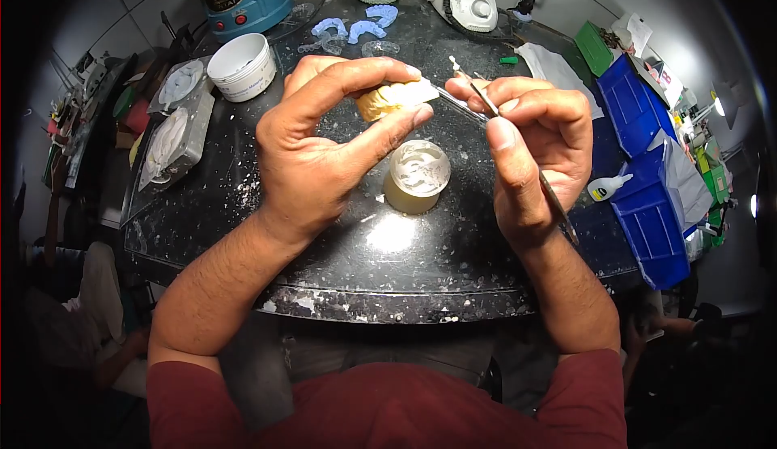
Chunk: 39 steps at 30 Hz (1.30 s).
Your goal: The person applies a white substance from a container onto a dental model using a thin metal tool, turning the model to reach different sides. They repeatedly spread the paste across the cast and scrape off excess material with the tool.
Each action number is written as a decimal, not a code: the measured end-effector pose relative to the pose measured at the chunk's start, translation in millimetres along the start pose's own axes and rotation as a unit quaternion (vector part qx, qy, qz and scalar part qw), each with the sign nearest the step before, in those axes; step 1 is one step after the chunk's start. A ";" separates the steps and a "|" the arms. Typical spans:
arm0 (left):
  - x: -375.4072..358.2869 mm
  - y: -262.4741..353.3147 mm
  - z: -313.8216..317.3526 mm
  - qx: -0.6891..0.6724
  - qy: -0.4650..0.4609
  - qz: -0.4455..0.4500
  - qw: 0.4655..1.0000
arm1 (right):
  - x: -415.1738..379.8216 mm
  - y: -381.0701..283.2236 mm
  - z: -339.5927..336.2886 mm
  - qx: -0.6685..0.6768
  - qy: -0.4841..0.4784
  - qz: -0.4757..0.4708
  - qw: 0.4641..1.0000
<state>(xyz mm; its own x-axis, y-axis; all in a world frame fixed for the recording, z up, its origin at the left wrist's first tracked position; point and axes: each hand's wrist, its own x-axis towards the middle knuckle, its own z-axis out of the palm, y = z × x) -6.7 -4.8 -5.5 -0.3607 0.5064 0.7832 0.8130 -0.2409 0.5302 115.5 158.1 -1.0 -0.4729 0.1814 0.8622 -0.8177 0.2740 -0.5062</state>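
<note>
A yellow dental cast (379,103) with a white part at its right end is pinched between the thumb and fingers of my left hand (316,133). My right hand (538,129) grips thin metal tools. One (557,206) slants down past my palm, and another (460,105) points left to the cast's white end. A small pale piece (454,62) shows at the upper tip of a tool. Whether a tool touches the cast cannot be made out. Below and between both hands stands a small round jar (414,194) with whitish material in its top.
Blue dental moulds (366,31) lie at the back. A white tub (242,67) and a metal tray (182,137) stand left. Blue trays (647,198) and a small white bottle (609,187) are right. A blue machine (247,4) stands back left. People are partly visible at both lower sides.
</note>
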 end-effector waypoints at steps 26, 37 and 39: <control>1.8 16.0 14.5 -0.353 0.010 -0.185 0.917 | -0.3 -3.3 2.9 -0.050 -0.060 0.015 0.997; 1.3 11.4 4.6 -0.252 -0.072 -0.230 0.937 | 0.1 2.3 5.9 -0.081 -0.105 0.004 0.991; 1.3 11.2 5.1 -0.256 -0.072 -0.230 0.936 | -1.0 2.8 7.4 -0.069 -0.087 0.016 0.994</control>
<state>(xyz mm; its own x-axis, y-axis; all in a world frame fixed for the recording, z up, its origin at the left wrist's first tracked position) 4.3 -2.6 -0.2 -0.5243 0.7510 0.4014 0.2483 -0.3161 0.9157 111.2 151.7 -3.2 -0.5566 0.0297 0.8302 -0.7549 0.3992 -0.5204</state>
